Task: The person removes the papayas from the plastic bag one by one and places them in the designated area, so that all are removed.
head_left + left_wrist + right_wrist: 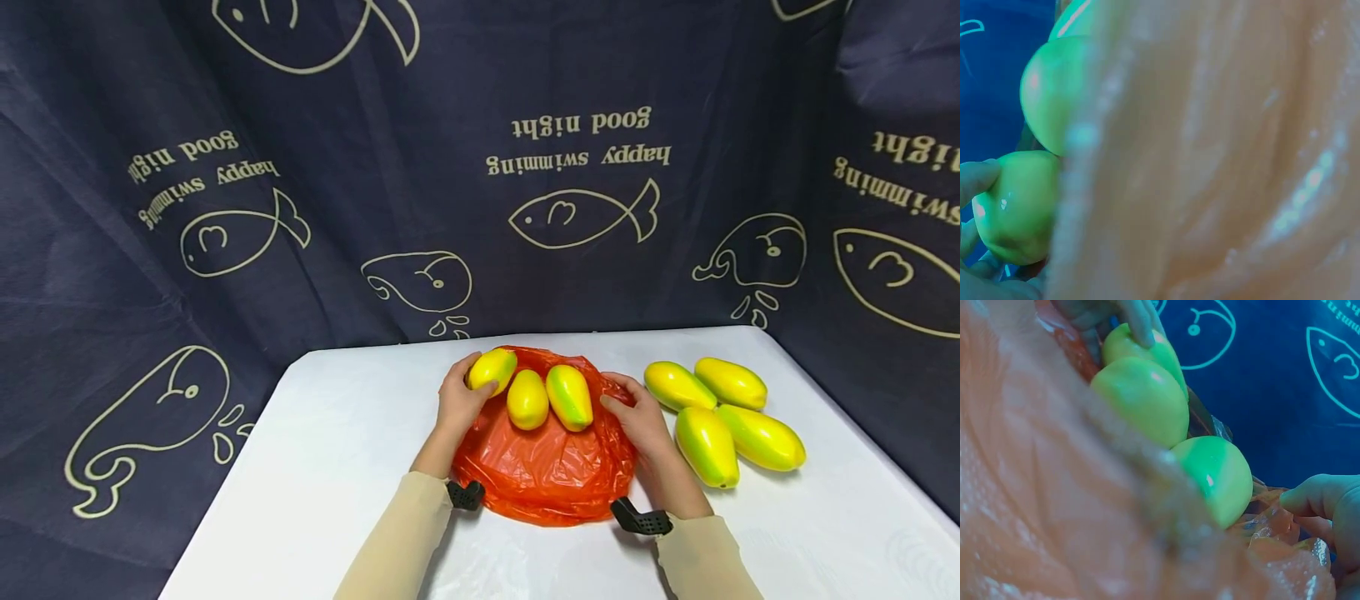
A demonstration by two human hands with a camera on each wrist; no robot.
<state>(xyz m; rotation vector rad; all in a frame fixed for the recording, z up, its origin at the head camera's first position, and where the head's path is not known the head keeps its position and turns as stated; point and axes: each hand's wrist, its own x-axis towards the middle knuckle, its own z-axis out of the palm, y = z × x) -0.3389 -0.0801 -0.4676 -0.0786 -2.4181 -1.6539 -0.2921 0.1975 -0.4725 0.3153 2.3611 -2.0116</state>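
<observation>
My left hand (457, 404) grips a yellow-green mango (493, 368) at the back left of a red plastic bag (536, 475). Thumb and fingers lie on either side of that fruit. Two more mangoes sit beside it on the bag, a middle mango (528, 402) and a right-hand mango (570, 398). At the bag's right side, my right hand (643, 421) pinches the crumpled plastic, as the right wrist view also shows. In both wrist views the bag's film (1210, 150) blurs across much of the picture and hides the lower parts of the mangoes.
Several loose mangoes (705, 446) lie close together on the white table (322, 467), just right of my right forearm. A dark blue curtain (450, 167) with fish and whale drawings hangs behind the table and along its sides.
</observation>
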